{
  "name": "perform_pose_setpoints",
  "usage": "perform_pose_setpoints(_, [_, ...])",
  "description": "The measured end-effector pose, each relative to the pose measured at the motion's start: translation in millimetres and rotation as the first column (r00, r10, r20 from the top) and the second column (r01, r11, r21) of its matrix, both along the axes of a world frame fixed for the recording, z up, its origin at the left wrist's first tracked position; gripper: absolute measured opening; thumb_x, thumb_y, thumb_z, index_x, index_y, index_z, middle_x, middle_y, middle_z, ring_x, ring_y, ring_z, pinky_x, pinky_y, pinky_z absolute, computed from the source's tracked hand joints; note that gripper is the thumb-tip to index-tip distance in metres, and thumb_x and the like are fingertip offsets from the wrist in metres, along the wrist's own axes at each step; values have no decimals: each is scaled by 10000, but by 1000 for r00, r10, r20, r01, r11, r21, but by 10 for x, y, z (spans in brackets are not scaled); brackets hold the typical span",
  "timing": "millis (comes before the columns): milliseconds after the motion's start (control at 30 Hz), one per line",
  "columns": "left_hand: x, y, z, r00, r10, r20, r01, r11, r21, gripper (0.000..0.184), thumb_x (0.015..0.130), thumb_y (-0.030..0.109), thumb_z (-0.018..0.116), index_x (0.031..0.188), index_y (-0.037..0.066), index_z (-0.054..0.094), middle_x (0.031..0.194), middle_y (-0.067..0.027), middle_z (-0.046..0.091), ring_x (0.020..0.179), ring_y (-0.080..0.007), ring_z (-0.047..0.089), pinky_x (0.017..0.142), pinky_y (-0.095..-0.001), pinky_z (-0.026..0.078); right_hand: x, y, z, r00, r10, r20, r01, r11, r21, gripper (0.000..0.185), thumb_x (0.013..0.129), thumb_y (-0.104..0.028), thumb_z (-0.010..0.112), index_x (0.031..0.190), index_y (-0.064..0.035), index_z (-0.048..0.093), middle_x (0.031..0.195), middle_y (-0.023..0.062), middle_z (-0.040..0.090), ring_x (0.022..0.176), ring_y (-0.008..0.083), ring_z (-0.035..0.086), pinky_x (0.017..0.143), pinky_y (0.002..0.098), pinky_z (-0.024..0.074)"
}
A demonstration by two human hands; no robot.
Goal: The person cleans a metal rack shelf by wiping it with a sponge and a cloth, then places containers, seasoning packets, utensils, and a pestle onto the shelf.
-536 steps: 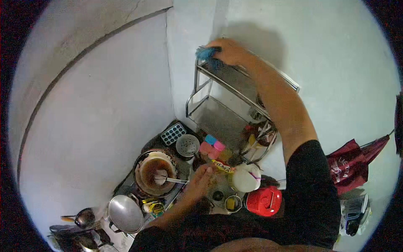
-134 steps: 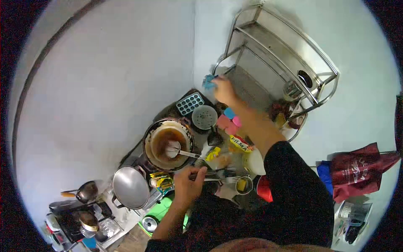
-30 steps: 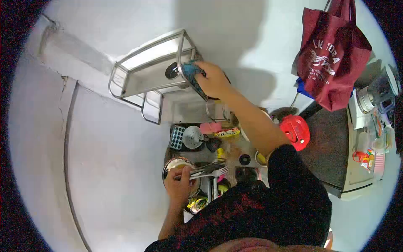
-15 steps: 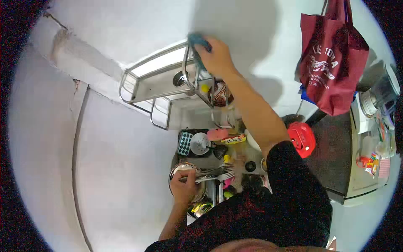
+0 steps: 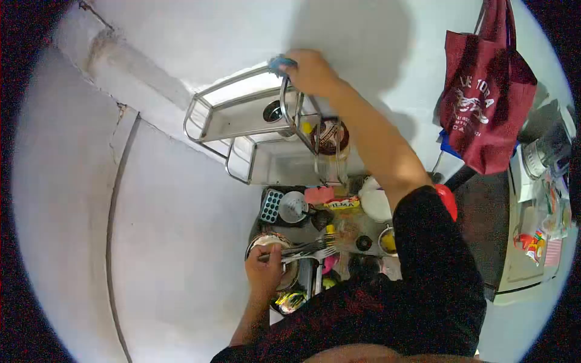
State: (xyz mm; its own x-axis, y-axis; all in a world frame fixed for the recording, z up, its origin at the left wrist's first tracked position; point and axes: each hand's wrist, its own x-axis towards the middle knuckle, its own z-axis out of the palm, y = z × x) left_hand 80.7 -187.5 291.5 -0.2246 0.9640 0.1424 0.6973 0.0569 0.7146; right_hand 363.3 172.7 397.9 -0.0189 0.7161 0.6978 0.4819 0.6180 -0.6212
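My left hand is closed around the handles of several forks, tines pointing right, above a round bowl or plate that it partly hides. Higher up, my right hand grips a bunched dark teal cloth against the top rail of a two-tier metal rack by the wall. A dark round cup sits on the rack's upper shelf. Just beneath my right forearm is a jar with a brown label.
Below the rack are a teal tray with round hollows, a white strainer, a pink block and a yellow Filma pack. A maroon bag hangs at right, near a blender and a red object.
My right hand has slid the cloth leftward along the rack's top rail, and the cloth now looks more bunched. The whole view has shifted slightly. My left hand keeps holding the forks.
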Motion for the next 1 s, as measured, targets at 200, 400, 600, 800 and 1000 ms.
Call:
perform_pose_setpoints(200, [135,6,100,997,64,42,-61,995,-73,298,916,310,792,881,27,706,769,-106,710,723,-191,682,693,-366,541,-172,-755,-462,964,82,254,-136,970,203,274,850,-122,687,1117,-97,739,1019,157,653,964,367,650,841,477,540])
perform_pose_setpoints(400, [-27,-2,-40,998,12,-62,-4,993,120,311,908,310,799,851,24,690,761,-105,700,719,-193,673,688,-371,538,-172,-1352,-1004,798,58,600,18,993,-120,344,800,-96,682,1139,-102,741,1134,166,652,1027,382,637,871,499,532])
perform_pose_setpoints(600, [-134,85,162,997,50,56,-59,982,180,333,958,335,759,838,49,637,732,-60,655,661,-149,600,600,-339,485,168,-1925,-1942,981,187,-58,-193,879,-436,388,828,-137,787,1186,-9,711,1026,170,718,1039,297,680,929,390,526])
perform_pose_setpoints(800, [-411,340,332,934,168,316,-219,967,132,316,977,346,738,845,77,639,684,-24,626,549,-106,542,503,-304,442,502,-3103,-2147,830,-7,-558,-473,524,-709,420,940,-218,739,1270,27,650,1192,124,718,1077,236,671,957,368,524])
perform_pose_setpoints(1000, [-520,856,808,905,64,420,-203,934,295,317,968,347,750,884,68,623,660,-13,604,527,-81,533,467,-249,412,777,-3721,-2711,684,-207,-699,-624,331,-708,432,947,-188,697,1307,39,618,1157,108,733,1012,220,694,901,344,547])
